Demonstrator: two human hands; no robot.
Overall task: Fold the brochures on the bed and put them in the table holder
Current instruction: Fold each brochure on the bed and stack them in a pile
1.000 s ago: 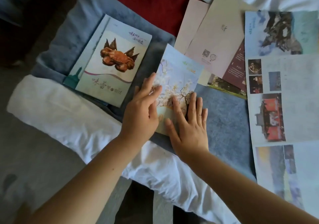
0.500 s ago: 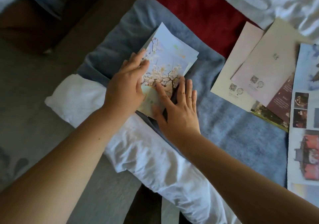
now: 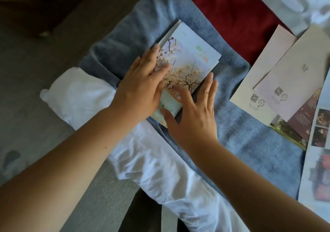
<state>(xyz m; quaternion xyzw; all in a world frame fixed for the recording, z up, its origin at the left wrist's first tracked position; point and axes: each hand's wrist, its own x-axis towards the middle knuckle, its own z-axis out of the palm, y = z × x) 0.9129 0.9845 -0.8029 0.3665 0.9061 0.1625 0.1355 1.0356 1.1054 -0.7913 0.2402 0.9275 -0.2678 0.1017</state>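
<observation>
Logged folded blossom brochure lying on blue blanket on bed, w/ other paper edges showing beneath. Found L hand flat, fingers straight, pressing its left half. Found R hand flat too, fingers spread: thumb + index on lower-right corner, rest on blanket. Noted more brochures well apart at right.

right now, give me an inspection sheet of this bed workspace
surface: blue-grey blanket over white bedding, red fabric beyond
job's things: folded blossom brochure flat on the blanket, other paper edges under it; pale QR leaflets and large unfolded photo brochure at right; holder not in view
clutter: nothing seen
hands: left hand flat on the blossom cover; right hand straight-fingered, thumb and forefinger on its near end
cables: nothing seen
surroundings: grey floor at left
</observation>
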